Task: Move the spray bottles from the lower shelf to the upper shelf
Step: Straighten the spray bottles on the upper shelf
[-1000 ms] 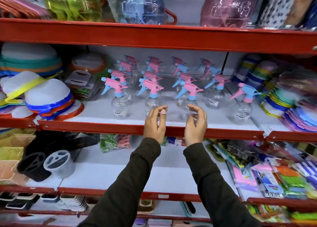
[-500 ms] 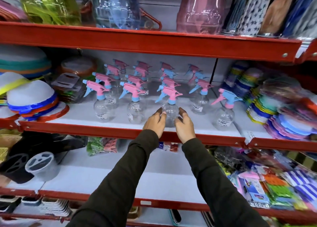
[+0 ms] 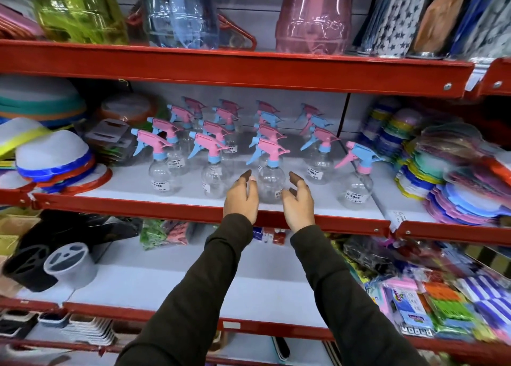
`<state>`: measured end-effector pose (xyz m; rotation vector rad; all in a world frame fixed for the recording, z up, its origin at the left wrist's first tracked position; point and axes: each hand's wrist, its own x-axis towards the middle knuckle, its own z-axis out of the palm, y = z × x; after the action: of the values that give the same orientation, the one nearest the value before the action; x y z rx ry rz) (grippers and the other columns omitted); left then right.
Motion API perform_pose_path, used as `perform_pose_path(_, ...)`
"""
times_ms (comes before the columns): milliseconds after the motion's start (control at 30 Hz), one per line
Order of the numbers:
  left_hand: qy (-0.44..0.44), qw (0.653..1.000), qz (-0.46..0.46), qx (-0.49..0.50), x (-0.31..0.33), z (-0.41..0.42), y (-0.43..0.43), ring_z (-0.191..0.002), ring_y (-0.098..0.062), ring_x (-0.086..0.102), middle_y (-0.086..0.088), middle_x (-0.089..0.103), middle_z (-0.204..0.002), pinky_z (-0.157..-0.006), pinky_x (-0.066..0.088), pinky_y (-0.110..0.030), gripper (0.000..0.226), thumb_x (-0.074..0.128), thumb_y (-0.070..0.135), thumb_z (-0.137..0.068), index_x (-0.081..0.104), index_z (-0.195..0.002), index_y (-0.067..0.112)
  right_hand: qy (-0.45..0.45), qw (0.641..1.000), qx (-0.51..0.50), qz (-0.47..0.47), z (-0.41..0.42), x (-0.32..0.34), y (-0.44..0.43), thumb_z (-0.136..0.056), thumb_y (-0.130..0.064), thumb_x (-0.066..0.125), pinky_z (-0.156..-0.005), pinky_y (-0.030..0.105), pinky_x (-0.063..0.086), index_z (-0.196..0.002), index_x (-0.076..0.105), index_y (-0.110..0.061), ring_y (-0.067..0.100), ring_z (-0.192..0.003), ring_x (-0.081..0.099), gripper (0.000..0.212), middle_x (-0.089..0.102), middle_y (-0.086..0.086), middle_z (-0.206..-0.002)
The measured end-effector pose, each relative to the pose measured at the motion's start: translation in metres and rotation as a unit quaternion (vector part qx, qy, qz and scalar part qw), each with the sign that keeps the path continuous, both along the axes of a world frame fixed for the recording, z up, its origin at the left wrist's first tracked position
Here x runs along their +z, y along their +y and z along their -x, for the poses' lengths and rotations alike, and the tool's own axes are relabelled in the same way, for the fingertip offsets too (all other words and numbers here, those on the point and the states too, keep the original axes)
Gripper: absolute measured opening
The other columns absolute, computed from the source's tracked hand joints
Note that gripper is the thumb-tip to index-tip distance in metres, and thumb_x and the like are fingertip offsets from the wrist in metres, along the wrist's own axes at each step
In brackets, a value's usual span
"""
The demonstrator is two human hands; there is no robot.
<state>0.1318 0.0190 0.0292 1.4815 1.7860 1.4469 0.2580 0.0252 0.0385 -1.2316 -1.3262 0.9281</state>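
- Since a moment ago, your left hand (image 3: 241, 199) and right hand (image 3: 298, 202) have parted, open and empty, flanking the clear round pink-triggered spray bottle (image 3: 271, 181).
- Brush it withdrawing, and neighbours topple.

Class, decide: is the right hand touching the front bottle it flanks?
Apart. The head view shows white shelf between the open right hand and the bottle.

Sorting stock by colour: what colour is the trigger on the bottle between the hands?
Blue, seen in the head view.

Seventeen spray bottles (image 3: 271, 183), two hands (image 3: 242, 199)
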Motion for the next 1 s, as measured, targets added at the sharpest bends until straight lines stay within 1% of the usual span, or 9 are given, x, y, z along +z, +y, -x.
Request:
perform_pose_path(67, -0.024, 0.996, -0.072, 0.036, -0.005, -0.007, -0.007, -0.116, -0.025, 0.059, -0.009, 0.065, -0.126, -0.102, 0.045, -0.034, 0.042, 0.035, 0.035, -0.102, 0.06, -0.129, 0.014, 0.01, 1.0, -0.017, -0.023, -0.009, 0.0, -0.004, -0.097, -0.007, 0.049, -0.11, 0.034, 0.043, -0.138, 0.052, -0.018, 0.019, -0.125, 0.052, 0.042, 0.051, 0.004, -0.144)
perform_pose_path(167, -0.006, 0.989, -0.138, 0.049, -0.014, -0.025, -0.015, -0.108, -0.021, 0.06, -0.005, 0.067, -0.115, -0.096, 0.048, -0.032, 0.036, 0.037, 0.029, -0.099, 0.064, -0.118, 0.015, 0.028, 0.997, -0.049, -0.055, -0.027, -0.001, -0.009, -0.095, -0.004, 0.049, -0.101, 0.027, 0.046, -0.128, 0.06, -0.018, 0.015, -0.111, 0.057, 0.038, 0.058, 0.004, -0.134)
perform_pose_path(300, 0.002, 0.985, -0.167, 0.03, -0.017, -0.06, -0.015, -0.104, -0.02, 0.061, -0.002, 0.068, -0.11, -0.094, 0.05, -0.038, 0.031, 0.039, 0.027, -0.099, 0.066, -0.114, 0.018, 0.03, 0.992, -0.096, -0.082, -0.057, -0.003, -0.011, -0.093, -0.003, 0.051, -0.085, 0.008, 0.044, -0.121, 0.062, -0.022, 0.011, -0.1, 0.058, 0.035, 0.061, 0.004, -0.127)
perform_pose_path(400, 0.008, 0.985, -0.173, -0.009, -0.013, -0.087, -0.013, -0.106, -0.018, 0.06, 0.002, 0.067, -0.113, -0.096, 0.048, -0.037, 0.034, 0.038, 0.032, -0.099, 0.065, -0.115, 0.02, 0.037, 0.985, -0.138, -0.095, -0.083, -0.004, -0.014, -0.092, -0.002, 0.051, -0.083, 0.009, 0.041, -0.119, 0.06, -0.022, 0.009, -0.097, 0.056, 0.035, 0.059, 0.003, -0.126)
perform_pose_path(500, 0.016, 0.99, -0.135, -0.047, -0.005, -0.113, -0.008, -0.111, -0.02, 0.057, -0.002, 0.064, -0.12, -0.1, 0.045, -0.034, 0.036, 0.039, 0.031, -0.099, 0.062, -0.122, 0.017, 0.048, 0.976, -0.189, -0.1, -0.11, -0.002, -0.014, -0.092, -0.002, 0.053, -0.089, 0.017, 0.042, -0.125, 0.056, -0.018, 0.011, -0.099, 0.055, 0.037, 0.051, 0.005, -0.131)
perform_pose_path(633, 0.049, 0.993, -0.043, -0.103, 0.006, -0.143, 0.005, -0.126, -0.029, 0.052, -0.012, 0.056, -0.139, -0.106, 0.038, -0.032, 0.04, 0.041, 0.026, -0.103, 0.052, -0.138, 0.01, 0.05, 0.972, -0.221, -0.062, -0.141, 0.002, -0.006, -0.094, -0.006, 0.053, -0.11, 0.038, 0.041, -0.135, 0.05, -0.014, 0.027, -0.123, 0.052, 0.043, 0.041, 0.011, -0.139)
perform_pose_path(733, 0.079, 0.986, 0.032, -0.141, 0.018, -0.159, 0.015, -0.136, -0.031, 0.045, -0.016, 0.046, -0.151, -0.112, 0.035, -0.035, 0.05, 0.037, 0.033, -0.104, 0.039, -0.149, 0.009, -0.002, 0.98, -0.197, -0.002, -0.155, 0.008, 0.004, -0.095, -0.011, 0.05, -0.113, 0.036, 0.034, -0.146, 0.041, -0.011, 0.032, -0.133, 0.045, 0.051, 0.036, 0.016, -0.149)
perform_pose_path(833, 0.095, 0.975, 0.091, -0.177, 0.024, -0.172, 0.021, -0.142, -0.032, 0.039, -0.015, 0.036, -0.157, -0.115, 0.032, -0.037, 0.057, 0.033, 0.039, -0.104, 0.029, -0.154, 0.013, -0.037, 0.987, -0.152, 0.041, -0.16, 0.013, 0.011, -0.097, -0.016, 0.046, -0.118, 0.038, 0.03, -0.152, 0.031, -0.011, 0.03, -0.144, 0.037, 0.057, 0.033, 0.012, -0.159)
perform_pose_path(1000, 0.087, 0.967, 0.12, -0.205, 0.023, -0.177, 0.023, -0.145, -0.031, 0.035, -0.013, 0.032, -0.16, -0.118, 0.028, -0.036, 0.058, 0.033, 0.04, -0.104, 0.025, -0.156, 0.014, -0.065, 0.99, -0.114, 0.048, -0.156, 0.015, 0.009, -0.099, -0.014, 0.045, -0.117, 0.034, 0.029, -0.15, 0.036, -0.007, 0.028, -0.143, 0.039, 0.052, 0.041, 0.014, -0.155)
